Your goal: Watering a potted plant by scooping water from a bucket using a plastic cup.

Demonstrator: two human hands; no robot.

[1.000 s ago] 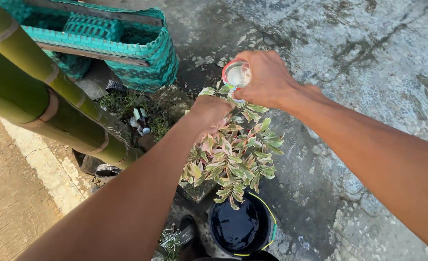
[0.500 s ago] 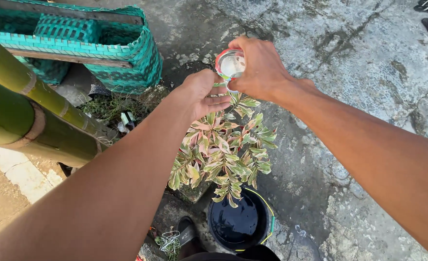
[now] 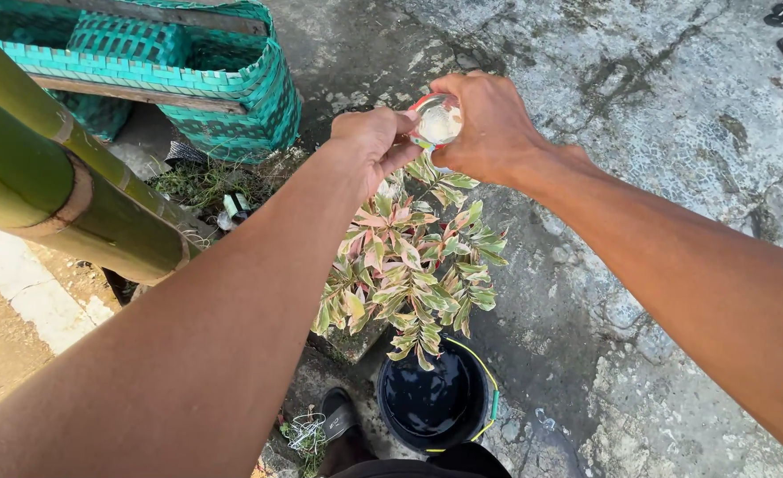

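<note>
The right hand (image 3: 489, 128) clasps a small cup of white granules (image 3: 436, 124) above the variegated potted plant (image 3: 409, 265); the left hand (image 3: 375, 142) pinches at its rim, contents of the pinch unclear. The cup looks still nearly full, so most remains to spread; a black bucket of water (image 3: 435, 398) sits at 6 o'clock from the plant

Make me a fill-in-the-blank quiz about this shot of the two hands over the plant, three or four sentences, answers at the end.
1. The right hand holds a small ____ container above the plant.
2. The left hand has its fingertips at the container's ____.
3. Below the plant stands a ____ bucket holding water.
4. The woven basket at top left is ____ in colour.

Missing words: round; rim; black; teal
</note>
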